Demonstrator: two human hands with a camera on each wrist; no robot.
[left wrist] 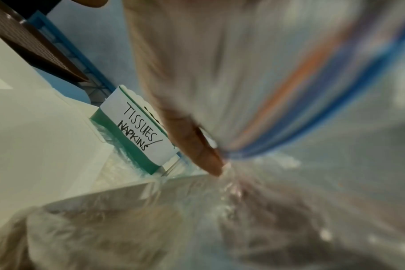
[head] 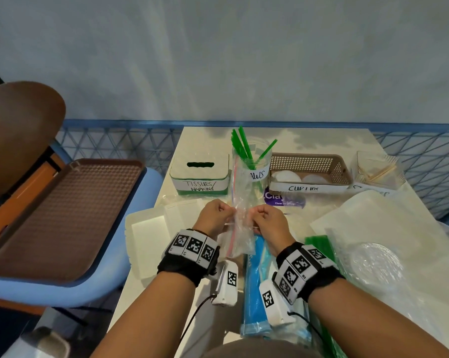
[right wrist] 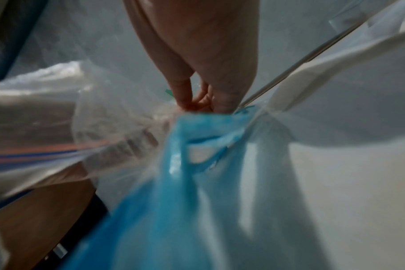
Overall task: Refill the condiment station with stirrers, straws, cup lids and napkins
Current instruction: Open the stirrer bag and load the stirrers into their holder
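A clear zip bag (head: 240,202) with a red and blue seal strip is held up over the table's middle. My left hand (head: 216,213) pinches its left side and my right hand (head: 268,218) pinches its right side, both with fingers curled. In the left wrist view the zip bag (left wrist: 301,102) fills the frame beside my thumb. The right wrist view shows my fingers (right wrist: 197,91) gripping the crumpled zip bag (right wrist: 118,117). Behind it stand a jar of green straws (head: 251,161), the tissues/napkins box (head: 200,174), the cup lids basket (head: 310,169) and a clear stirrer holder (head: 378,171).
A blue packet (head: 255,288) lies under my wrists, green straws in wrap (head: 319,244) and clear bags with lids (head: 378,254) at the right. An open white box (head: 151,236) lies left. A brown tray (head: 58,218) rests on a blue chair beside the table.
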